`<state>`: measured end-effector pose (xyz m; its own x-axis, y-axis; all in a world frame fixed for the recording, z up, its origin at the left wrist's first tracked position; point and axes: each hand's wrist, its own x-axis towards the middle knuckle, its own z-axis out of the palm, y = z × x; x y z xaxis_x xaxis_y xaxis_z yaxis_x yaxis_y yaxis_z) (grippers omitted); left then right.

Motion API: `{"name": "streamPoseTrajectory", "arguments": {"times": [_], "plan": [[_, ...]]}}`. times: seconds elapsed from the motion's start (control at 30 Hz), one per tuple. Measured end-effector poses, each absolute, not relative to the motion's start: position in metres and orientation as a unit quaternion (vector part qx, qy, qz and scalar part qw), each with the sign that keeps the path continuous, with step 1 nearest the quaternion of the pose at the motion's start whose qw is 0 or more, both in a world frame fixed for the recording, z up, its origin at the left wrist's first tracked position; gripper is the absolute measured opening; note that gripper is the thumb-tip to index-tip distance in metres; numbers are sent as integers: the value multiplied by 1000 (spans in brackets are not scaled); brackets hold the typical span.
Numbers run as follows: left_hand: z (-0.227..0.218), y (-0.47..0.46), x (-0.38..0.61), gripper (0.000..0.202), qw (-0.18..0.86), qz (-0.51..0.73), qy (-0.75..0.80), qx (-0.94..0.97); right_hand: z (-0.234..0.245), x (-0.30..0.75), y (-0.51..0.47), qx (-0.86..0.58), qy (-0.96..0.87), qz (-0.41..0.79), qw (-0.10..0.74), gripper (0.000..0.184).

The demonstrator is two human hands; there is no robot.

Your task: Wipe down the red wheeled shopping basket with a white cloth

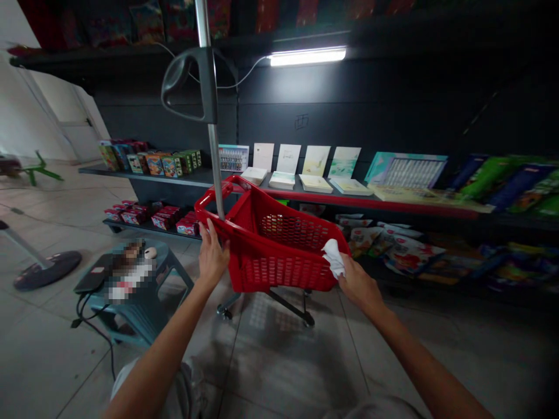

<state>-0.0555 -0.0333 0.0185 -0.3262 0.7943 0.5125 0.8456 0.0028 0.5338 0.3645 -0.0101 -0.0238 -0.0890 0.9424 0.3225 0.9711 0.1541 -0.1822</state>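
Note:
A red plastic shopping cart point(279, 270) on dark legs with wheels stands in front of me, its handle end to the left. My left hand point(212, 254) rests against the cart's left end below the handle, fingers stretched out and apart. In my right hand point(358, 283) is a crumpled white cloth or tissue point(333, 258), pinched at the cart's right end near the upper rim. From this view I cannot tell how firmly the cloth touches the rim. A metal pole point(215, 145) with a grey loop handle point(188, 85) rises at the cart's left end.
Behind the cart runs a dark shelf unit point(279, 192) with booklets point(317, 183), small boxes point(162, 164) and snack bags point(404, 253). At left, a blue-grey plastic stool point(159, 262) carries a black device and cables. A round pole base point(47, 270) stands on the tiled floor further left.

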Motion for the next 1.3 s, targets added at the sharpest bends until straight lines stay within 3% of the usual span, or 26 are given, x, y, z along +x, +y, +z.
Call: {"name": "streamPoseTrajectory", "arguments": {"times": [0.17,0.37,0.53,0.73,1.3], "plan": [[2,-60,-62,91,19,-334,-698,-633,-22,350,-30,-642,-751,-68,140,51],[15,-78,-174,43,130,-285,-755,-576,-23,344,-36,-600,-780,-144,101,45],[-9,-118,-314,45,198,-214,-830,-475,-23,341,-32,-610,-769,-176,80,45],[-56,-156,-415,48,146,-110,-839,-512,-23,343,-29,-619,-772,-129,66,41],[-89,-142,-446,49,149,-27,-821,-550,-21,339,-27,-647,-753,-119,27,44]]}}
